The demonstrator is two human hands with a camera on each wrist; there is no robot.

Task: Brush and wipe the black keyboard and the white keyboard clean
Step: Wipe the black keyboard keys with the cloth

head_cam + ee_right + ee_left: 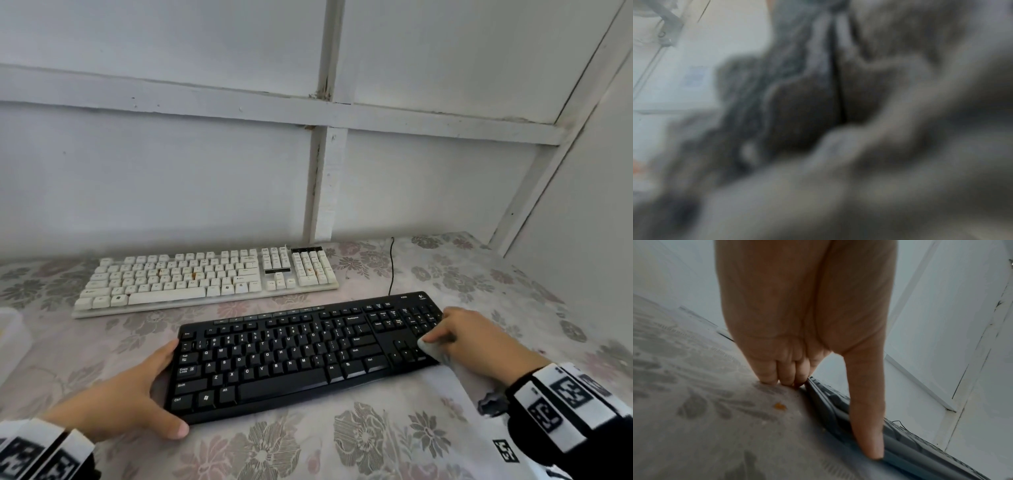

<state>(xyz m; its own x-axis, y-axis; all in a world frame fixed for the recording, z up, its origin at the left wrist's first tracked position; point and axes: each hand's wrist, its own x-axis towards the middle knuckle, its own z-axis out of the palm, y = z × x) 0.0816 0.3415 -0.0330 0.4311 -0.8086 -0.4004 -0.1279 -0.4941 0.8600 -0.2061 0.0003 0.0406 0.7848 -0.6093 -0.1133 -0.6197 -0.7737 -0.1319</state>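
Observation:
The black keyboard [294,353] lies in front of me on the floral tablecloth. My left hand [161,387] grips its left end, thumb along the front edge and fingers at the far corner. In the left wrist view, the curled fingers [777,374] touch the cloth beside the black keyboard [900,443]. My right hand [436,329] holds a pale cloth [430,346] bunched on the keys at the right end. The right wrist view is blurred and filled by the cloth [859,146]. The white keyboard [205,277], with brownish stains, lies behind.
A black cable [392,267] runs from the black keyboard toward the white panelled wall. A translucent plastic container [10,339] sits at the left edge. An orange crumb [780,406] lies on the tablecloth [376,438] near my left fingers.

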